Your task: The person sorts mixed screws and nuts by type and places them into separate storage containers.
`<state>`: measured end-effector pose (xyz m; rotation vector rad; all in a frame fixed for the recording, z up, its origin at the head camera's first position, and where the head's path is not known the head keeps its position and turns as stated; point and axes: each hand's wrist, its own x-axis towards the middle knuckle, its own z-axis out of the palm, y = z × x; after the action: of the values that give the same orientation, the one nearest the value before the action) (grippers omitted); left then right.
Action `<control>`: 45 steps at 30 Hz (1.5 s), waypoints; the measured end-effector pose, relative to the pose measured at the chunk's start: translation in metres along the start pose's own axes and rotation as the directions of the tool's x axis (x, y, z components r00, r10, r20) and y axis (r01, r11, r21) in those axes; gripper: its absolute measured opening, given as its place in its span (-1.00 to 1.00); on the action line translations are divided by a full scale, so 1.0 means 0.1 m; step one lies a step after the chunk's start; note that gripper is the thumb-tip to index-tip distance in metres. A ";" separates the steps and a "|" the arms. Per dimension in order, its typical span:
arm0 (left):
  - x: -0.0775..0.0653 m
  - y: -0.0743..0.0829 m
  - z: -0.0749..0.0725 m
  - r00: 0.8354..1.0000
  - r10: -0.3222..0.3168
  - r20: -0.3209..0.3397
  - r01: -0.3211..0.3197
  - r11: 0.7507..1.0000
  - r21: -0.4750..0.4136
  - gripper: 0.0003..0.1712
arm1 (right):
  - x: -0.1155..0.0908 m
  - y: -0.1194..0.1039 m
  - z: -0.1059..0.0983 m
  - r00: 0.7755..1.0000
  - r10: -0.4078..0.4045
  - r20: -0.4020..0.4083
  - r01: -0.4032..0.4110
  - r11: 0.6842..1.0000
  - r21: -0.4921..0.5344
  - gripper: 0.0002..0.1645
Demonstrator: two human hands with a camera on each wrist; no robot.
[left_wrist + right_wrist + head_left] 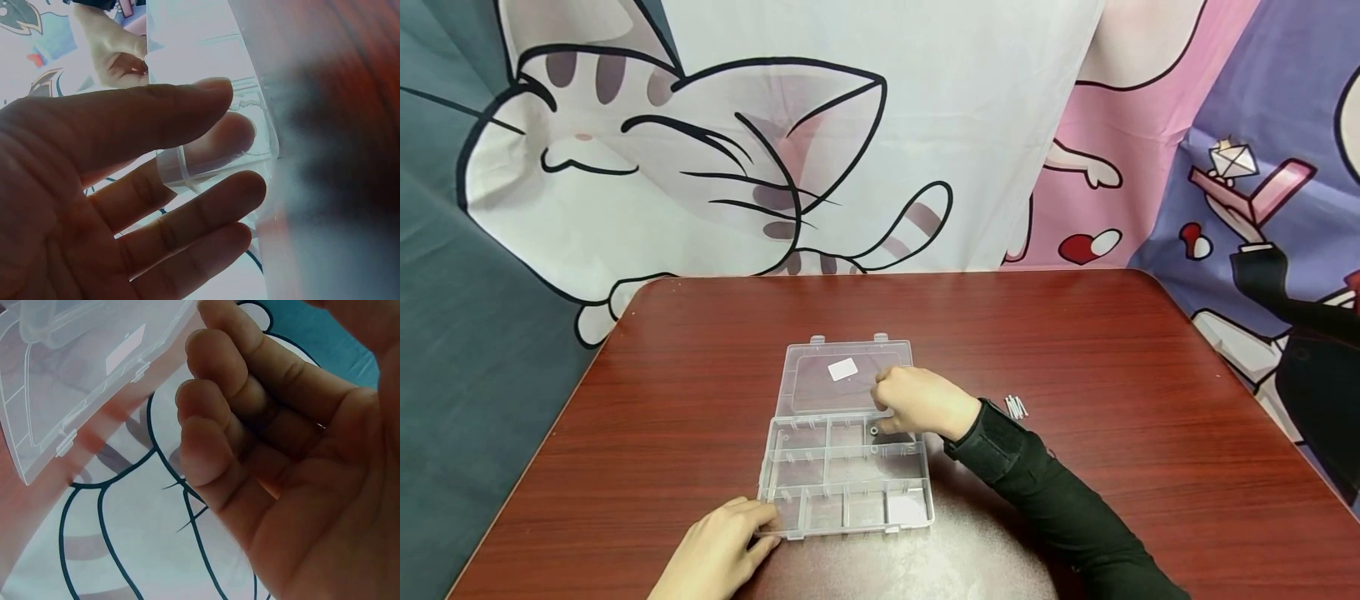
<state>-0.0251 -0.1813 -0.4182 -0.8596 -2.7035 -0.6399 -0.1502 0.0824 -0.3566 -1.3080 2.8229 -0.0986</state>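
A clear plastic compartment box (827,483) lies on the table with its lid (805,375) folded back, away from me. My left hand (722,542) holds its near-left corner, thumb on the front side and index finger at the left; in the left wrist view, the index fingertip (234,134) shows beside the see-through wall. Over the back-right compartment, my right hand (925,402) hovers with fingers loosely bent and nothing visible between them. A small metal ring (874,431), perhaps a nut, appears by its lower fingertip. Several thin silver pins or screws (1016,407) lie right of the box.
The brown wooden table (700,367) spreads around the box. A white sticker (842,369) is on the lid. Behind the table hangs a cloth with cartoon figures (985,100). A dark object (1318,408) stands beyond the table's right edge.
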 end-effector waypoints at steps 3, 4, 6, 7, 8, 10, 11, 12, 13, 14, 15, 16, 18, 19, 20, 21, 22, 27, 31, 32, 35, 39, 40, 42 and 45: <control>0.00 0.00 0.00 1.000 0.006 -0.002 -0.005 1.000 0.003 -0.55 | 0.00 0.00 0.00 1.000 -0.003 0.005 0.003 1.000 -0.003 -0.78; 0.01 0.00 0.00 1.000 0.007 -0.001 -0.007 1.000 0.002 -0.55 | 0.00 0.00 0.00 1.000 -0.004 0.007 0.004 1.000 -0.004 -0.78; 0.01 0.00 0.00 1.000 0.009 -0.002 -0.009 1.000 0.003 -0.55 | 0.01 0.00 0.00 1.000 -0.005 0.012 0.005 1.000 -0.004 -0.79; 0.01 -0.01 0.00 1.000 0.010 -0.001 -0.010 1.000 0.004 -0.55 | 0.01 0.00 0.00 1.000 -0.005 0.014 0.005 1.000 -0.005 -0.79; 0.01 -0.01 0.00 1.000 0.009 0.000 -0.009 1.000 0.005 -0.55 | 0.01 0.00 0.00 1.000 -0.005 0.016 0.005 1.000 -0.004 -0.79; 0.01 -0.01 0.00 1.000 0.007 0.005 -0.007 1.000 0.003 -0.55 | 0.01 0.01 0.00 1.000 -0.002 0.021 0.002 1.000 -0.003 -0.79; 0.01 -0.01 0.01 1.000 0.008 0.005 -0.008 1.000 0.003 -0.55 | 0.00 0.01 -0.01 1.000 0.000 0.023 0.000 1.000 0.001 -0.79; 0.01 -0.01 0.00 1.000 0.009 0.005 -0.009 1.000 0.003 -0.55 | 0.00 0.01 -0.01 1.000 0.003 0.023 -0.003 1.000 0.004 -0.79; 0.01 -0.01 0.01 1.000 0.009 0.006 -0.009 1.000 0.002 -0.56 | 0.00 0.01 -0.01 1.000 0.004 0.023 -0.005 1.000 0.009 -0.78; 0.01 -0.01 0.00 1.000 0.011 0.005 -0.011 1.000 0.000 -0.56 | -0.01 0.01 -0.01 1.000 0.007 0.024 -0.007 1.000 0.013 -0.78; 0.01 -0.01 0.00 1.000 0.013 0.004 -0.013 1.000 -0.001 -0.56 | -0.01 0.02 -0.01 1.000 0.009 0.023 -0.010 1.000 0.015 -0.78; 0.01 -0.01 0.00 1.000 0.014 0.004 -0.014 1.000 -0.004 -0.57 | -0.01 0.02 -0.01 1.000 0.011 0.022 -0.011 1.000 0.017 -0.77; 0.01 -0.01 0.00 1.000 0.017 0.003 -0.017 1.000 -0.009 -0.57 | -0.03 0.03 -0.01 1.000 0.014 0.019 -0.014 1.000 0.020 -0.78; 0.01 -0.01 0.00 1.000 0.017 0.004 -0.017 1.000 -0.012 -0.58 | -0.03 0.04 -0.01 1.000 0.014 0.018 -0.014 1.000 0.020 -0.78; 0.01 -0.01 0.00 1.000 0.016 0.002 -0.016 1.000 -0.012 -0.58 | -0.04 0.05 -0.01 1.000 0.015 0.017 -0.016 1.000 0.019 -0.78; 0.01 -0.01 0.00 1.000 0.015 0.001 -0.015 1.000 -0.012 -0.57 | -0.04 0.06 -0.01 1.000 0.016 0.015 -0.016 1.000 0.017 -0.78; 0.00 -0.01 0.01 1.000 0.013 0.000 -0.013 1.000 -0.012 -0.57 | -0.05 0.07 -0.01 1.000 0.017 0.013 -0.017 1.000 0.017 -0.78; 0.00 -0.02 0.01 1.000 0.014 0.003 -0.014 1.000 -0.016 -0.58 | -0.10 0.14 0.01 0.999 0.033 0.002 -0.033 0.999 0.014 -0.78; -0.01 -0.03 0.02 1.000 0.019 0.002 -0.019 1.000 -0.015 -0.58 | -0.14 0.20 0.02 0.998 0.059 0.005 -0.059 0.998 0.030 -0.77; -0.01 -0.03 0.02 1.000 0.020 0.000 -0.020 1.000 -0.015 -0.58 | -0.15 0.21 0.02 0.998 0.067 0.005 -0.067 0.997 0.037 -0.77; -0.01 -0.03 0.03 1.000 0.021 -0.001 -0.021 1.000 -0.015 -0.58 | -0.19 0.25 0.01 0.997 0.082 -0.006 -0.081 0.995 0.053 -0.78; -0.01 -0.02 0.02 1.000 0.019 0.001 -0.019 1.000 -0.013 -0.58 | -0.24 0.34 0.03 0.996 0.082 -0.039 -0.079 0.994 0.081 -0.82; -0.01 -0.02 0.02 1.000 0.019 0.002 -0.019 1.000 -0.012 -0.58 | -0.26 0.36 0.04 0.995 0.085 -0.045 -0.080 0.993 0.090 -0.82; -0.01 -0.02 0.02 1.000 0.020 0.002 -0.020 1.000 -0.008 -0.58 | -0.29 0.40 0.04 0.994 0.091 -0.056 -0.085 0.991 0.103 -0.80; -0.01 -0.02 0.02 1.000 0.022 0.001 -0.022 1.000 -0.005 -0.58 | -0.35 0.46 0.04 0.992 0.113 -0.061 -0.106 0.988 0.110 -0.79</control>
<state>-0.0256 -0.1819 -0.4207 -0.8904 -2.6906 -0.6421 -0.1624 0.1381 -0.3640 -1.1470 2.8926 -0.2910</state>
